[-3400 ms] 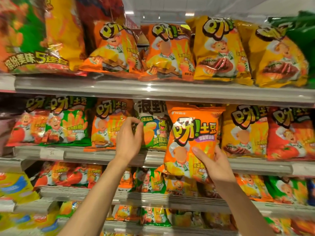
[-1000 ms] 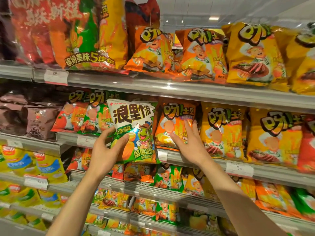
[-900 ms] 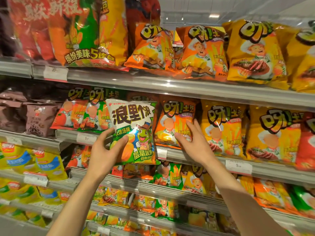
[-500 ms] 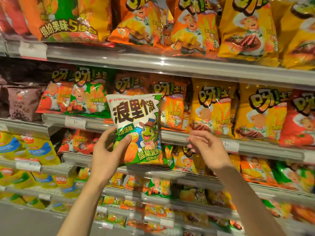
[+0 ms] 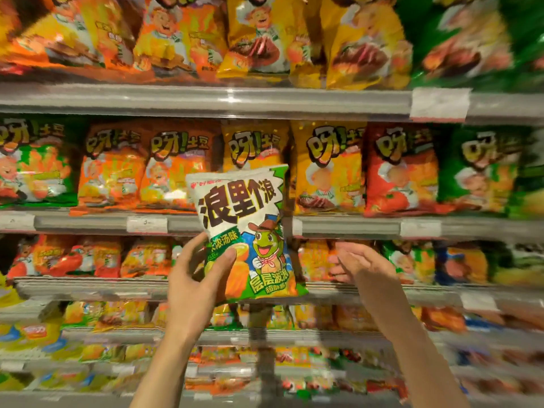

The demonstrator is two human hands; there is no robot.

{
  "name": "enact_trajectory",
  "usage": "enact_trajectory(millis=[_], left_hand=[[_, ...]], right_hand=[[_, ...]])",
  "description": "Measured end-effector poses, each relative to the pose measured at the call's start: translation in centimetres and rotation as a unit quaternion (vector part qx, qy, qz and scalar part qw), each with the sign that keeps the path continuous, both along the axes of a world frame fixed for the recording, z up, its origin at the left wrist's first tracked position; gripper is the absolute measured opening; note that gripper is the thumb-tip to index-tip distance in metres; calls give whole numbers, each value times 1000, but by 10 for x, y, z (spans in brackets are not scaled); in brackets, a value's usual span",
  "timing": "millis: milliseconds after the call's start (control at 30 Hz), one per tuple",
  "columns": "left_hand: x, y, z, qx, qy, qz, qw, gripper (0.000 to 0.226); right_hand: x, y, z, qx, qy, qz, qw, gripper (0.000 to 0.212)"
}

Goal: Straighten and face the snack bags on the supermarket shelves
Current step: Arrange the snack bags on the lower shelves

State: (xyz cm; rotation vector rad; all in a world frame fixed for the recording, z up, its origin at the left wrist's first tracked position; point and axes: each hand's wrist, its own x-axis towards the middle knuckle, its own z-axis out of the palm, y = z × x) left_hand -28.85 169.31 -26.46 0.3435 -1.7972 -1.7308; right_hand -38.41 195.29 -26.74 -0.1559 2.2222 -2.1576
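Note:
My left hand (image 5: pixel 203 278) grips the lower left corner of a white and green snack bag (image 5: pixel 247 231) with a cartoon frog, held upright in front of the shelves, clear of them. My right hand (image 5: pixel 362 266) hovers just right of the bag, fingers spread, holding nothing and not touching it. Behind the bag, the middle shelf (image 5: pixel 88 223) carries a row of upright bags: two orange bags (image 5: pixel 144 169), yellow bags (image 5: pixel 326 172), a red bag (image 5: pixel 400 172) and green bags (image 5: pixel 482 175).
The top shelf (image 5: pixel 206 100) holds larger orange, yellow and green bags leaning forward. Lower shelves (image 5: pixel 88 285) carry several smaller snack bags. White price tags (image 5: pixel 438 103) sit on the shelf rails. The picture is blurred at its edges.
My left hand has carried the frog bag to the right and away from the shelf. My right hand has left the orange bags and dropped beside the frog bag. The view has shifted right.

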Motion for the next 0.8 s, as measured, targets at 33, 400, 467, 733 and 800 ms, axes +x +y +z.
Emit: enact_trajectory(millis=[33, 400, 467, 733, 800], left_hand=[[-5, 19, -2, 5, 0, 3, 1000, 58], [-57, 219, 4, 19, -2, 20, 1000, 60], [-64, 240, 5, 16, -6, 3, 1000, 57], [-98, 290, 17, 3, 2, -55, 999, 53], [-107, 301, 19, 8, 5, -75, 997, 47]], right_hand=[[-4, 22, 0, 28, 16, -2, 999, 15], [-48, 232, 0, 58, 0, 5, 998, 14], [-55, 256, -1, 29, -11, -3, 1000, 15], [-73, 311, 7, 7, -3, -38, 999, 16], [-77, 318, 12, 4, 0, -41, 999, 16]])
